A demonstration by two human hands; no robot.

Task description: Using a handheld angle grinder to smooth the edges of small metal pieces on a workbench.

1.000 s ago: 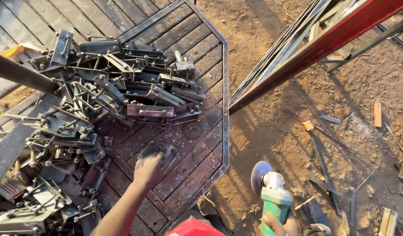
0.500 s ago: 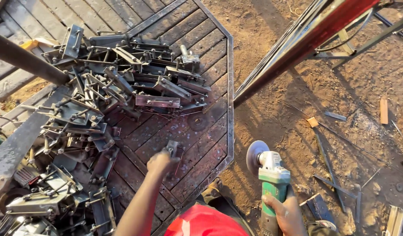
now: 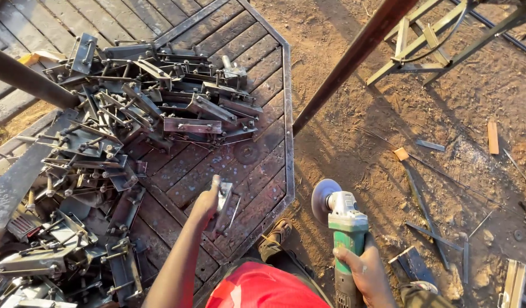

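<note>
The left hand [image 3: 206, 206] is wrapped tight around a small grey metal bracket [image 3: 224, 201]. The right hand [image 3: 362, 272] is clamped on a green angle grinder [image 3: 344, 228].

There is only one camera, and it sits on the person's head. It looks almost straight down, tipped a little forward. The person's own arms come up from the bottom edge, so the left hand [image 3: 208, 206] and the right hand [image 3: 362, 272] are close to it. The metal platform [image 3: 263, 188] fills the left side, with its angled right edge running down the middle. The dirt ground [image 3: 365, 148] fills the right side, farther away.
</note>
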